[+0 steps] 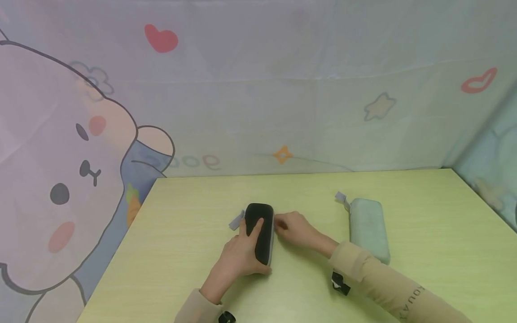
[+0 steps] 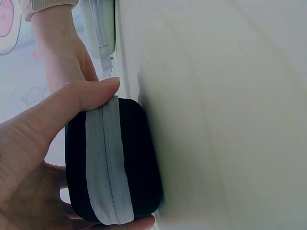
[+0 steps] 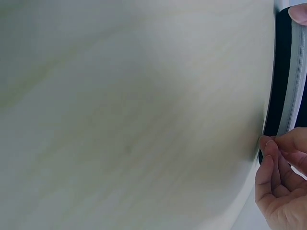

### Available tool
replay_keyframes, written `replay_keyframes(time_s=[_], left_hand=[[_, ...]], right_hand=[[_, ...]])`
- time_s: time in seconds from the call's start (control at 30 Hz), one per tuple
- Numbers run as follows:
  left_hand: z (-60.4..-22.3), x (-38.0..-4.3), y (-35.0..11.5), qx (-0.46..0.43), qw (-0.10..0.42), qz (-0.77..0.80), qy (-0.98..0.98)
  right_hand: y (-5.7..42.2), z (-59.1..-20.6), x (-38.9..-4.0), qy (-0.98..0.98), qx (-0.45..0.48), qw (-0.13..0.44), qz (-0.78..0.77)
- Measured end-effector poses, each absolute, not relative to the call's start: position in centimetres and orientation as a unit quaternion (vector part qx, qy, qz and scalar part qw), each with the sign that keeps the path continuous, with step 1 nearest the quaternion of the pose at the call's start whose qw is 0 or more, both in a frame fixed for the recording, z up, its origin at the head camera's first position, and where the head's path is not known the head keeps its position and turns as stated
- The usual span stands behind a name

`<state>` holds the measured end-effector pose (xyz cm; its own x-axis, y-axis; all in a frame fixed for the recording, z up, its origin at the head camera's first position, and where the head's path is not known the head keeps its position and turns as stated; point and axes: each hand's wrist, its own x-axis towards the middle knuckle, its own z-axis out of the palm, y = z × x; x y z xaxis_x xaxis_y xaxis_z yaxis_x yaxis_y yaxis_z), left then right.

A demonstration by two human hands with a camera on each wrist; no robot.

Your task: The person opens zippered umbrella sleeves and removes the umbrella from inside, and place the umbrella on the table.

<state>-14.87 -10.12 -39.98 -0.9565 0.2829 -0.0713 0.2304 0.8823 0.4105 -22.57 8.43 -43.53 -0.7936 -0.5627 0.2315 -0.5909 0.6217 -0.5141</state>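
A black zip case (image 1: 263, 233) with a grey zipper band (image 2: 106, 163) lies on the table, a grey fabric tab (image 1: 236, 220) sticking out at its upper left. My left hand (image 1: 241, 255) grips the case, its thumb at the near end and fingers spread over the top and left side. At the case's right side is my right hand (image 1: 296, 228), fingers curled. In the right wrist view its thumb and index fingertips pinch at the zipper; what lies between them is hidden.
A pale green case (image 1: 368, 229) with a grey tab (image 1: 341, 197) lies to the right, partly behind the right sleeve (image 1: 387, 278). The yellow-green table (image 1: 194, 202) ends at a printed cloth backdrop (image 1: 258, 89).
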Motion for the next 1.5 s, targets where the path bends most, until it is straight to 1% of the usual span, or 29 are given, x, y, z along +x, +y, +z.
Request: replay_keyframes(time_s=[0.4, 0.7, 1.5], left_hand=[[-39.97, -14.81, -10.1, 0.132, 0.063, 0.202, 0.969], [-40.03, -14.85, -10.11, 0.132, 0.063, 0.203, 0.968], [-40.01, -14.8, -10.14, 0.131, 0.066, 0.212, 0.966]], right_hand=[[8.41, -43.39, -22.41, -0.902, 0.32, 0.01, 0.29], [8.54, -43.24, -22.21, -0.903, 0.323, 0.019, 0.284], [8.55, -43.53, -22.07, -0.902, 0.326, 0.016, 0.281]])
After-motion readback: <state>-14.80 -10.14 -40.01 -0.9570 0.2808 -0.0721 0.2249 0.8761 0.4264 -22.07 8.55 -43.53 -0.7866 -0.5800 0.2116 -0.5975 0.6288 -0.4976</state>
